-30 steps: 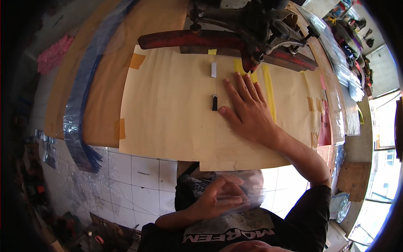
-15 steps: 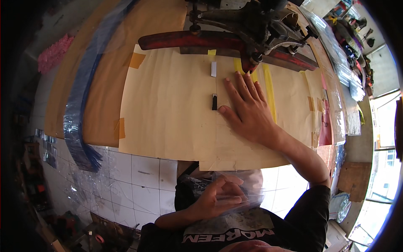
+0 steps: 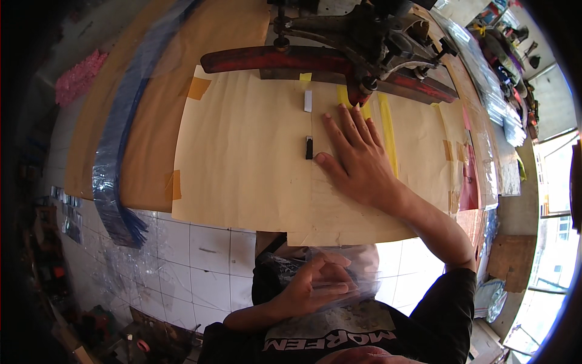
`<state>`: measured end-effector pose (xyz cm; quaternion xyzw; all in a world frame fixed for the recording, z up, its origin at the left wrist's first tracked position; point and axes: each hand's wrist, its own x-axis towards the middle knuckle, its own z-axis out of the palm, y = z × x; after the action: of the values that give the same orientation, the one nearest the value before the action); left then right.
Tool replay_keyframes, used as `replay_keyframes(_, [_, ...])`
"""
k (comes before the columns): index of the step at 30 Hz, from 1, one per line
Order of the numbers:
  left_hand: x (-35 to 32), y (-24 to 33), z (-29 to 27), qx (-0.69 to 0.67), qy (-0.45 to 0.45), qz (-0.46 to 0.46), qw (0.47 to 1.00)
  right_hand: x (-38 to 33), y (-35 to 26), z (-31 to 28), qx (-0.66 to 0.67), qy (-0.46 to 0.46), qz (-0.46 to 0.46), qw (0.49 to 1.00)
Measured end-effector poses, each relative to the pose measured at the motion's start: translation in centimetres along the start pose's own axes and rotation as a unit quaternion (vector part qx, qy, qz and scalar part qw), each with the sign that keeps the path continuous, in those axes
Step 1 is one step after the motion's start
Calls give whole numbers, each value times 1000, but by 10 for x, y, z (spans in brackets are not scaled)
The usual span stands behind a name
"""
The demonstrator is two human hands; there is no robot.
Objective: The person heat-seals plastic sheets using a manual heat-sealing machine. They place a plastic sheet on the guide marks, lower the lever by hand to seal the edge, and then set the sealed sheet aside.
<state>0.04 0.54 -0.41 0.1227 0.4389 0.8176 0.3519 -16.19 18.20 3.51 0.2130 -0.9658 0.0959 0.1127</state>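
My right hand [image 3: 357, 159] lies flat, fingers spread, on the tan paper sheet [image 3: 248, 151] that covers the worktable. Its thumb tip rests just right of a small black marker piece [image 3: 309, 147] stuck to the paper. A small white tab [image 3: 308, 101] sits above that. My left hand [image 3: 316, 284] is down near my chest, below the table edge, fingers curled on a clear plastic bag [image 3: 357, 274]. A dark metal press arm with a red bar [image 3: 315, 57] spans the table just beyond my right fingertips.
Yellow tape strips [image 3: 388, 130] run down the paper by my right hand. A blue plastic strip [image 3: 118, 164] curves along the left of the brown board. The floor below has white tiles [image 3: 200, 249]. Clutter and shelves stand at right [image 3: 503, 97].
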Motion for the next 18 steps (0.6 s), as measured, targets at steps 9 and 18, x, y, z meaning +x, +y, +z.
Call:
replay_keyframes(9, [-2, -6, -1, -13, 3, 7, 1000, 0, 1, -1, 10, -12, 4, 1000])
replay_keyframes(18, [-2, -4, 0, -31, 1, -9, 999, -1, 0, -2, 15, -19, 9, 1000])
